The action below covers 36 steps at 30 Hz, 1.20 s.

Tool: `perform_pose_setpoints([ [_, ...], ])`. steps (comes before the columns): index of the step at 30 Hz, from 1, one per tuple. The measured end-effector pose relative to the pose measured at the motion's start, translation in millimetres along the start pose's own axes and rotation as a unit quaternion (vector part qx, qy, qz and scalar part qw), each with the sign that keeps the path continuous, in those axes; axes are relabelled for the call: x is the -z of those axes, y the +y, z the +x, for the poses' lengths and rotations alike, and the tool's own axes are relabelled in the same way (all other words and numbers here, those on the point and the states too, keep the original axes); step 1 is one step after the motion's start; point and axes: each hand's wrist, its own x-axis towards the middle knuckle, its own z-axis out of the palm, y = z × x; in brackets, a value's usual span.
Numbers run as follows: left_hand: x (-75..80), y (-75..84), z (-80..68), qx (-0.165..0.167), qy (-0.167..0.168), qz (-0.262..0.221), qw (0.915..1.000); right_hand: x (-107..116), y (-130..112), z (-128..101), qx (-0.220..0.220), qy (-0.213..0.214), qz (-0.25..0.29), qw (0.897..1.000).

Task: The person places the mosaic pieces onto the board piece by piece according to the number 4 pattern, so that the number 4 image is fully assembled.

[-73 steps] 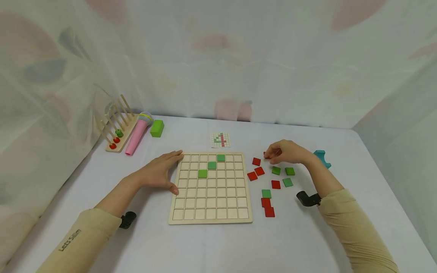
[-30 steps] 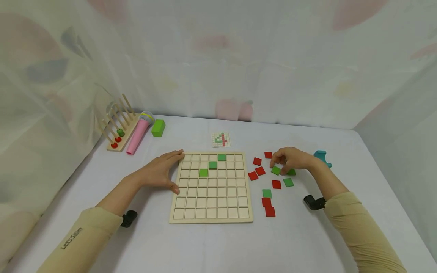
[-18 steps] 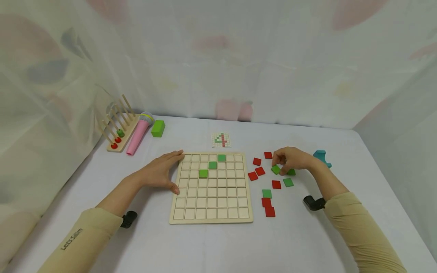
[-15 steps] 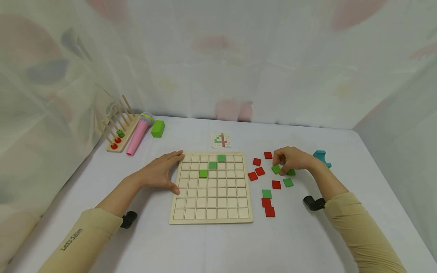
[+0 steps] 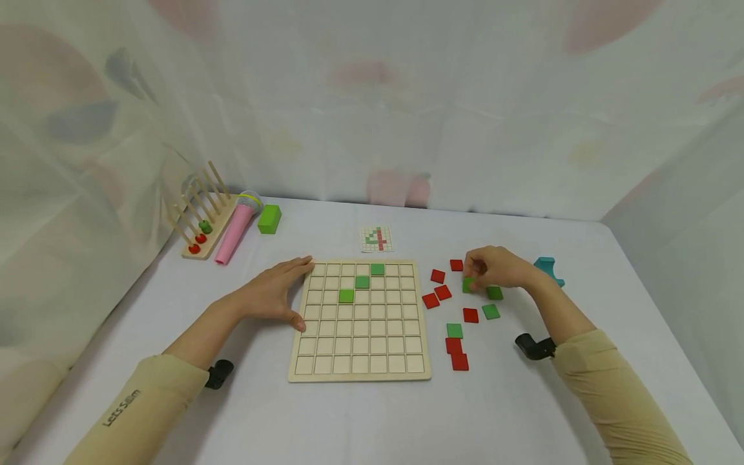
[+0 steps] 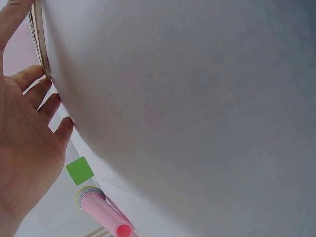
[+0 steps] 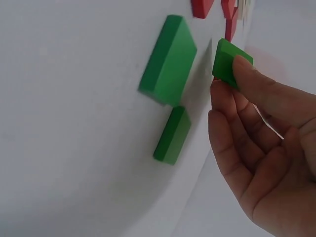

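Observation:
My right hand (image 5: 496,266) pinches a green square tile (image 7: 228,61) between thumb and fingers, above the white table. Around it lie loose red tiles (image 5: 471,315) and green tiles (image 5: 491,311), to the right of a wooden grid board (image 5: 360,328). Three green tiles (image 5: 362,282) sit in a diagonal line in the board's upper cells. My left hand (image 5: 270,292) rests at the board's left edge, thumb and fingers spread along it. In the left wrist view, the fingertips of the left hand (image 6: 29,123) are right at the board's side.
Behind the board lies a small pattern card (image 5: 376,239) with a red and green figure. A pink microphone (image 5: 234,232), a green block (image 5: 269,219) and a wooden peg stand (image 5: 212,226) are at the back left. A teal piece (image 5: 547,270) lies beyond the right wrist.
The right hand moved from a red tile at the back to a green tile, pinched it and lifted it. The left hand and the board have stayed put.

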Motion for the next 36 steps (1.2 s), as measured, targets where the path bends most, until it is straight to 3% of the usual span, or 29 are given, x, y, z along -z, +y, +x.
perform_pose_setpoints([
  [8,0.5,0.9,-0.5,0.001,-0.001,0.002,1.0000,-6.1,-17.6,2.7,0.038,0.028,0.029,0.998],
  [17,1.8,0.8,-0.4,-0.003,-0.001,0.002,1.0000,-28.7,-49.1,16.8,0.049,0.060,0.060,0.995],
  [27,0.0,-0.2,1.6,-0.006,0.000,0.000,1.0000,-45.9,-87.2,31.1,0.074,0.068,0.084,0.991],
  [36,0.4,0.3,0.5,-0.005,0.001,0.001,1.0000,-61.6,-111.8,46.0,0.119,0.046,0.103,0.986],
])
